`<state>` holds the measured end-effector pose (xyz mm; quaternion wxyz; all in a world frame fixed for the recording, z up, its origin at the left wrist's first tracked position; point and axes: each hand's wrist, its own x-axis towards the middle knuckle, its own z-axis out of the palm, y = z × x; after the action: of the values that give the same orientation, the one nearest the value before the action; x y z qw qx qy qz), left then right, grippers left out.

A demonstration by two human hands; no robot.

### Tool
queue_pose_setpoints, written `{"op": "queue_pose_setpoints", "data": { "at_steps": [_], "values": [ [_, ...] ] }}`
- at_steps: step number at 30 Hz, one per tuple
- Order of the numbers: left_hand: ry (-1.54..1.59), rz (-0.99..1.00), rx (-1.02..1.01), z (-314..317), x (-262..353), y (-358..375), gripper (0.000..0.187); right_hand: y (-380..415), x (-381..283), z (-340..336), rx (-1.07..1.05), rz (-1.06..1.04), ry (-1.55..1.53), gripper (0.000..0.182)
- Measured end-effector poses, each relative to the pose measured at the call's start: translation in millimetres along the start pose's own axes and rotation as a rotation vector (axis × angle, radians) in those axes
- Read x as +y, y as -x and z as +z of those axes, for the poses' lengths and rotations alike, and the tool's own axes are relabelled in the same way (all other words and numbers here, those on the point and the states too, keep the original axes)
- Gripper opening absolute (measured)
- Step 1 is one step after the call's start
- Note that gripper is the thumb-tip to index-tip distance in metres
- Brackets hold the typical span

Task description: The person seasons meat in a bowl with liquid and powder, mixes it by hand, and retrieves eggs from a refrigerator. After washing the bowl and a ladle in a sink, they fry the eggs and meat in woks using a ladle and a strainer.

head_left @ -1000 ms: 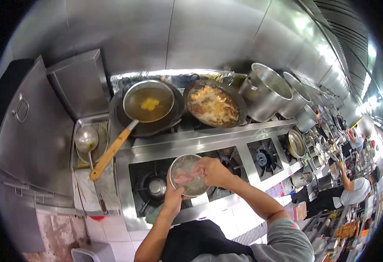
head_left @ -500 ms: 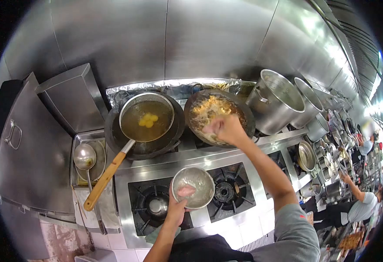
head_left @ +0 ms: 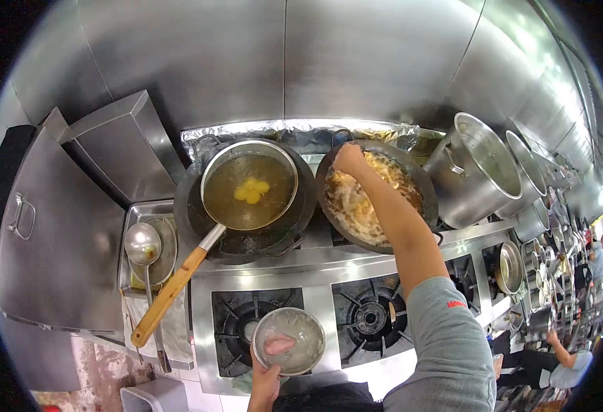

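Note:
My left hand [head_left: 265, 382] grips the rim of a metal bowl [head_left: 310, 345] above the front burners. In the bowl lie a pale pink piece of what looks like raw meat [head_left: 279, 344] and some cloudy liquid. My right hand [head_left: 349, 159] is closed over the far left side of the right wok [head_left: 421, 172]; whatever its fingers hold is hidden. Foaming oil [head_left: 356, 213] with golden frying pieces [head_left: 387, 168] fills that wok. On the left wok [head_left: 188, 206] rests a wooden-handled strainer [head_left: 208, 168], with yellow pieces [head_left: 252, 191] in the liquid inside it.
A ladle [head_left: 142, 244] lies across a metal tray [head_left: 128, 220] at the left. Tall stockpots [head_left: 452, 189] stand right of the woks. Two front burners [head_left: 370, 317] show below them. A co-worker [head_left: 569, 367] is at the far right, among stacked pans.
My right hand has moved to the far left side of the right wok. The bowl in my left hand has moved lower, towards me. The view has shifted somewhat.

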<state>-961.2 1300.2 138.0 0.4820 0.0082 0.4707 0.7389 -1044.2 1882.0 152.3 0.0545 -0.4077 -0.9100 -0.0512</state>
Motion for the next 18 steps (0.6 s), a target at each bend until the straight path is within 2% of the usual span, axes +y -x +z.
{"op": "queue_pose_setpoints", "data": {
  "at_steps": [2, 3, 5, 8, 9, 11, 13, 14, 15, 16, 17, 18],
  "values": [
    [0.012, -0.021, 0.028, 0, 1, 1, 0.094, 8, -6, -31, -0.216, -0.169, 0.139, 0.02],
    [0.003, -0.014, 0.003, -1, 0, 1, 0.095, 14, -5, -39, -0.216, -0.168, 0.137, 0.02],
    [-0.008, -0.005, -0.027, -4, -5, -1, 0.095, 30, 1, -56, 0.072, 0.019, -0.444, 0.02],
    [-0.065, 0.041, -0.074, -3, -9, -4, 0.087, 41, 2, -86, 0.148, 0.0, -0.42, 0.017],
    [-0.056, 0.039, -0.086, 1, -8, -4, 0.085, 57, -2, -105, 0.166, 0.01, -0.511, 0.015],
    [-0.046, 0.039, -0.114, 3, -10, -7, 0.083, 104, -11, -140, 0.287, -0.146, -0.609, 0.015],
    [-0.041, -0.025, -0.229, 2, -13, -12, 0.091, 173, -36, -182, 0.12, -0.148, -0.685, 0.016],
    [-0.042, -0.023, -0.244, 8, -9, -11, 0.091, 213, -53, -205, -0.093, -0.014, -0.799, 0.016],
    [-0.047, -0.024, -0.253, 19, -3, -10, 0.089, 243, -54, -192, 0.156, -0.485, -0.618, 0.017],
    [-0.052, -0.026, -0.264, 24, 1, -7, 0.087, 277, -62, -187, -0.103, -0.462, -0.642, 0.019],
    [-0.051, -0.01, -0.309, 22, -3, -10, 0.083, 313, -72, -181, -0.213, -0.565, -0.699, 0.021],
    [-0.051, -0.01, -0.325, 23, -2, -8, 0.083, 346, -87, -179, -0.424, -0.526, -0.777, 0.022]
  ]
}}
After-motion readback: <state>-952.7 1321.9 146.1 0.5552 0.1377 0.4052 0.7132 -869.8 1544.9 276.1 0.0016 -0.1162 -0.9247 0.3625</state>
